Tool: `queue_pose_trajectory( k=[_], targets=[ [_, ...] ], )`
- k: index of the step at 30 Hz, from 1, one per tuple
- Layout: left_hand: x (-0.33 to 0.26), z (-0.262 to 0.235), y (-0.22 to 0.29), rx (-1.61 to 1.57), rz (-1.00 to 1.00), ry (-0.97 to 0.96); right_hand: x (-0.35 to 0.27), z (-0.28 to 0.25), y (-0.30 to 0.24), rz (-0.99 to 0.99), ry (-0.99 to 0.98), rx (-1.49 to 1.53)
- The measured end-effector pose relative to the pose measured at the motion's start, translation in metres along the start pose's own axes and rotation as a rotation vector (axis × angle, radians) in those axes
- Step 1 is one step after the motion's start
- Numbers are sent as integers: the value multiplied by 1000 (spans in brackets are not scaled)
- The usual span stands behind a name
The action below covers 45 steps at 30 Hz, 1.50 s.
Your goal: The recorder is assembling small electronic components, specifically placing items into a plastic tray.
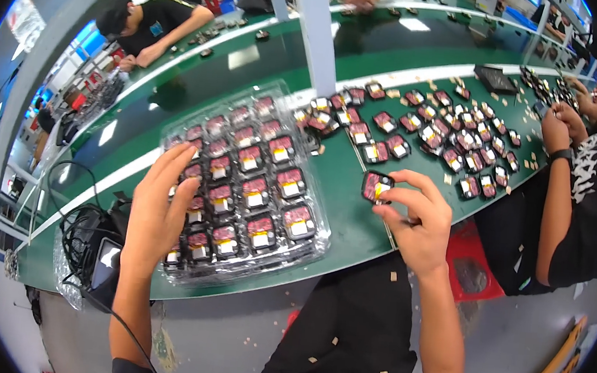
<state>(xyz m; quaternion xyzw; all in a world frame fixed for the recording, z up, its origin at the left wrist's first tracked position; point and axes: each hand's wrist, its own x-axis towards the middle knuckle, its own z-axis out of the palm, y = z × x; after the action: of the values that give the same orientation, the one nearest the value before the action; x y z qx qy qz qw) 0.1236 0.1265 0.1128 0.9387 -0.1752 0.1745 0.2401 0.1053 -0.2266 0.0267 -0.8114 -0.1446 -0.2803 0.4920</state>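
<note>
My right hand [417, 219] pinches a small black square piece [369, 186] with a pink, white and yellow face between thumb and fingertips. It is raised over the table's near edge, right of the clear plastic tray [317, 249]. Rows of similar pieces sit in the tray's pockets, one of them a seated piece [299, 221] at its right edge. My left hand [157, 202] is at the tray's left side, fingers stretched and apart over the leftmost column. Its fingertips partly cover the pieces there, and whether they touch one is hard to see.
Many loose pieces [452, 158] lie heaped on the green table [352, 228] to the right, among small tan squares. A grey post [313, 37] rises behind the tray. Black cables [80, 252] bunch at the left. A co-worker [564, 190] works on the right; others sit across.
</note>
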Motion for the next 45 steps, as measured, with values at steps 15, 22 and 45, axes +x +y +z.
queue_pose_trajectory(
  k=[15,22,45],
  targets=[
    [-95,108,88,-2160,-519,-951,-39,-26,-37,-162,-500,363],
    [-111,118,87,-2303,-712,-995,-45,-24,-44,-81,-526,379],
    [-120,134,111,-1829,-422,-227,-95,-10,-51,-260,-238,-270]
  ],
)
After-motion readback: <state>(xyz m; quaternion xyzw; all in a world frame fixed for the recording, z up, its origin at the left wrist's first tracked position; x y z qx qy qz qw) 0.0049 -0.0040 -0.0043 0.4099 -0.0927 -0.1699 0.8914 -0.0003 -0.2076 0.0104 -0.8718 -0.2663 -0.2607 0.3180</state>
